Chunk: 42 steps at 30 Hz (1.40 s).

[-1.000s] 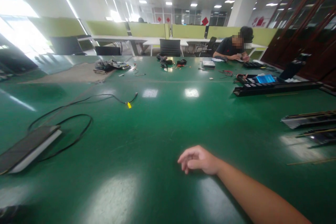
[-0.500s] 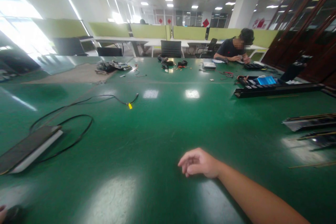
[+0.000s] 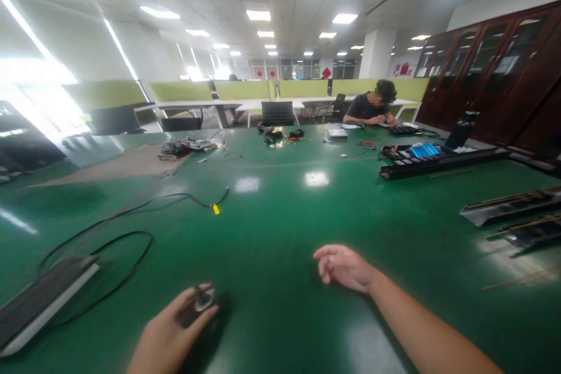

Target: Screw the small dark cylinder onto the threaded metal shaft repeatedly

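At the lower left, my left hand (image 3: 173, 324) holds a small dark object with a pale round end (image 3: 204, 299) between thumb and fingers, just over the green table (image 3: 272, 234). What the object is cannot be made out. My right hand (image 3: 344, 267) is over the table right of centre, empty, with its fingers loosely curled and apart. A long dark and white box (image 3: 48, 304) lies left of my left hand. Behind it a black cable (image 3: 146, 251) loops across the table, and its far part carries a yellow tag (image 3: 216, 209).
At the far right a person (image 3: 370, 108) sits across the table. Black metal channels (image 3: 517, 205) lie at the right edge, below a long tray with a blue item (image 3: 424, 150). A black bottle (image 3: 462, 130) stands behind. Electronic parts (image 3: 184, 148) lie at the back left.
My left hand has come in from the lower left edge with the small object. My right hand has shifted slightly right. The view has tilted up.
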### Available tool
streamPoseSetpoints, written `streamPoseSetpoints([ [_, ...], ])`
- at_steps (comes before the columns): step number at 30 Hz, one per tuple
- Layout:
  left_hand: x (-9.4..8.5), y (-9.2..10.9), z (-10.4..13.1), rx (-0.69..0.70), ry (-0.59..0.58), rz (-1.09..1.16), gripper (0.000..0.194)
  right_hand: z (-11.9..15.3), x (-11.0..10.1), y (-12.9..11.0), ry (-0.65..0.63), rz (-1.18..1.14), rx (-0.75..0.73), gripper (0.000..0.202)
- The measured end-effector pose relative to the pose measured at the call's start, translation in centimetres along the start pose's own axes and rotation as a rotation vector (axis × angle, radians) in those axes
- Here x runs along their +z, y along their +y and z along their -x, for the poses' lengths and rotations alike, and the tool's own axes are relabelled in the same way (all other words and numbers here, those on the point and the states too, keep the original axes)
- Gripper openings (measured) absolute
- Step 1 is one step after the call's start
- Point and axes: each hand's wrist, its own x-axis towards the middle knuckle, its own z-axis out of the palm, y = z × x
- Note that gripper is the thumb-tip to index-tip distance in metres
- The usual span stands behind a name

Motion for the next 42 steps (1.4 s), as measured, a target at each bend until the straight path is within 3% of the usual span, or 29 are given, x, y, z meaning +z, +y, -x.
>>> streamPoseSetpoints([
  [2, 2.9, 2.6, -1.8, 0.029, -0.172, 0.146, 0.045, -0.2, -0.1, 0.1, 0.068, 0.039, -0.043, 0.043],
  [6, 8.7, 8.2, -4.1, 0.144, -0.309, 0.298, 0.037, -0.6, -0.1, 0.9, 0.221, 0.093, -0.155, 0.03],
  [8, 10.7, 9.7, -4.5, 0.202, -0.346, 0.302, 0.034, -0.7, 0.0, 1.3, 0.286, 0.136, -0.191, 0.024],
  [11, 12.2, 9.8, -4.6, 0.31, -0.419, 0.304, 0.027, -0.8, 0.2, 1.6, 0.326, 0.209, -0.208, 0.021],
  [16, 12.3, 8.6, -4.5, 0.361, -0.495, 0.342, 0.026, -0.6, 0.7, 1.2, 0.359, 0.347, -0.254, 0.027],
  [18, 12.3, 8.5, -4.5, 0.336, -0.482, 0.355, 0.027, -0.2, 0.8, 0.6, 0.299, 0.395, -0.241, 0.03],
  [20, 12.4, 8.5, -4.5, 0.329, -0.481, 0.356, 0.028, 0.2, 0.7, 0.1, 0.201, 0.46, -0.188, 0.046],
  [22, 12.6, 8.4, -4.5, 0.335, -0.494, 0.35, 0.029, 0.5, 0.7, -0.2, 0.183, 0.479, -0.154, 0.057],
  [26, 12.8, 8.2, -4.3, 0.317, -0.494, 0.361, 0.035, 0.7, 1.1, -0.4, 0.219, 0.55, -0.144, 0.046],
  [29, 12.8, 8.3, -4.2, 0.286, -0.504, 0.375, 0.038, 0.7, 1.9, -0.4, 0.236, 0.804, -0.11, 0.046],
  [32, 12.8, 8.5, -4.3, 0.286, -0.518, 0.391, 0.031, 0.7, 2.6, -0.6, 0.279, 0.967, -0.097, 0.045],
  [42, 12.7, 8.6, -4.4, 0.3, -0.54, 0.382, 0.016, 0.7, 3.4, -0.7, 0.282, 1.16, -0.167, 0.033],
])
